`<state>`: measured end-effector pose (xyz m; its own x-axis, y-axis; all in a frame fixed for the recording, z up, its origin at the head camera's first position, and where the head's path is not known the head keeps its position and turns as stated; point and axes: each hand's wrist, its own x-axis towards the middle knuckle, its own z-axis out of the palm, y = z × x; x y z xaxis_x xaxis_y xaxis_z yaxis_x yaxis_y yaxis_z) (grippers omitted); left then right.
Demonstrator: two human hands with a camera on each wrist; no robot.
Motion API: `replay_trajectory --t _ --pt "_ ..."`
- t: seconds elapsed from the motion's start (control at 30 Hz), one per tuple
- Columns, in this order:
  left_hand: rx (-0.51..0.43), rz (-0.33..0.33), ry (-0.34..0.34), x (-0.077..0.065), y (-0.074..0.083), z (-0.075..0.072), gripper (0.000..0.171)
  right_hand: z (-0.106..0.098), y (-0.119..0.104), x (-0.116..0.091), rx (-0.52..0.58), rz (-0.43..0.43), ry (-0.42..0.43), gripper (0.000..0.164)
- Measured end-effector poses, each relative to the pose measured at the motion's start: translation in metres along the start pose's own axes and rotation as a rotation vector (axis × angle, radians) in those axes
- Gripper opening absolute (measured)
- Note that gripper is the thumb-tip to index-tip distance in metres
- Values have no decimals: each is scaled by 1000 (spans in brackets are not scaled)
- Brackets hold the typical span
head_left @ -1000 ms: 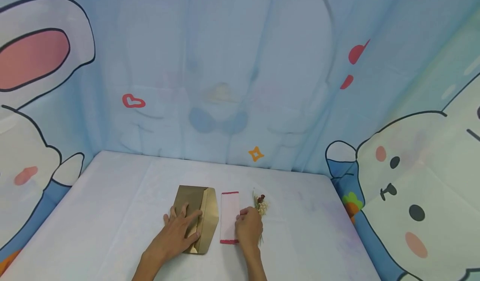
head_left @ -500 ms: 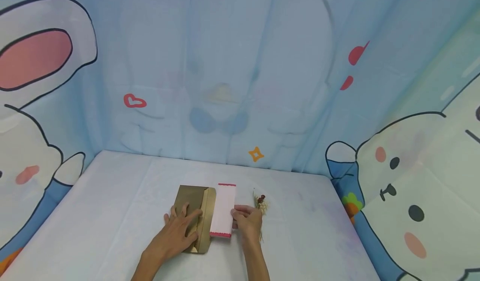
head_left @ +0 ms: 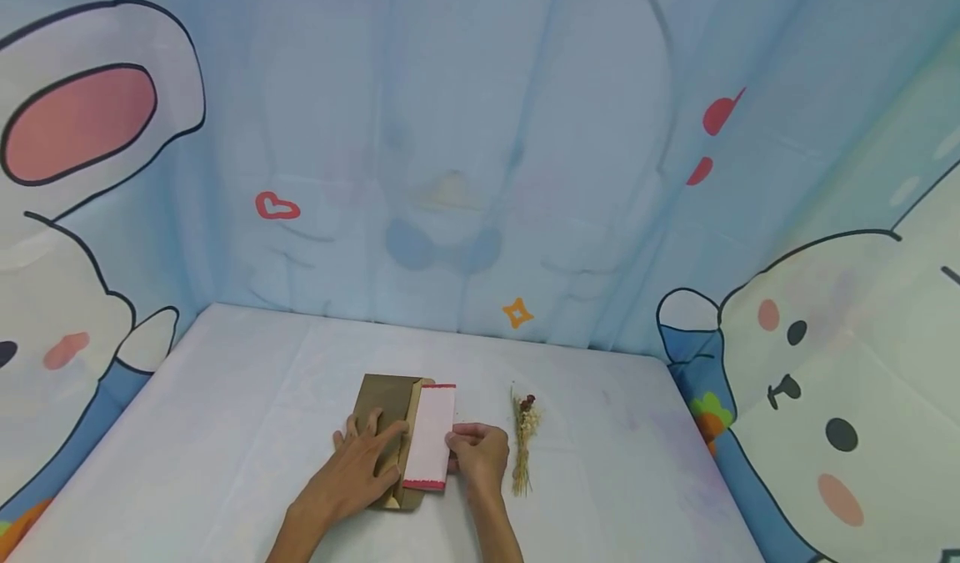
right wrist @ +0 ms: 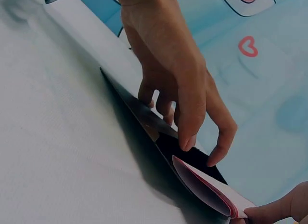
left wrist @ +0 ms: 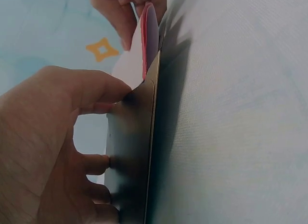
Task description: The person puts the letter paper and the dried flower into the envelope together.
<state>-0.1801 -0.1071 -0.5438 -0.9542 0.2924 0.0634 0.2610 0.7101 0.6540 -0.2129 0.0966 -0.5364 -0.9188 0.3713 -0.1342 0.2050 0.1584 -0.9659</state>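
Currently: left hand point(head_left: 358, 468), fingers spread, presses gold envelope point(head_left: 387, 394); right hand point(head_left: 482, 461) pinches folded pink card point(head_left: 431, 438) over its flap point(head_left: 412, 500), between hands. Card's gaping fold could snag the envelope's edge if pushed leftward.

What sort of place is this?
Perhaps a curtained craft corner: a white table, a blue cartoon curtain behind it, and a gold envelope and dried flowers on top.

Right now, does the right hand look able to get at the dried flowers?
Probably yes, once the right hand releases the folded pink card: the dried flowers lie uncovered on the white cloth to that hand's right, with nothing visible between.
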Motion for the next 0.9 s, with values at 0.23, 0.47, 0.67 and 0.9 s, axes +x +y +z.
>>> replay_trajectory --t 0.23,0.47,0.67,0.9 --pt "-9 -5 -1 -1 0 -1 60 2 -1 -3 -42 -19 23 4" --pt "-9 -3 -6 -1 0 -1 60 5 1 -2 -72 -27 31 4" --pt "-13 4 -1 -2 -1 -2 61 12 2 -1 -140 -66 37 5" --pt "-25 -2 -8 -1 -1 -2 60 21 1 -1 -172 -128 47 6"
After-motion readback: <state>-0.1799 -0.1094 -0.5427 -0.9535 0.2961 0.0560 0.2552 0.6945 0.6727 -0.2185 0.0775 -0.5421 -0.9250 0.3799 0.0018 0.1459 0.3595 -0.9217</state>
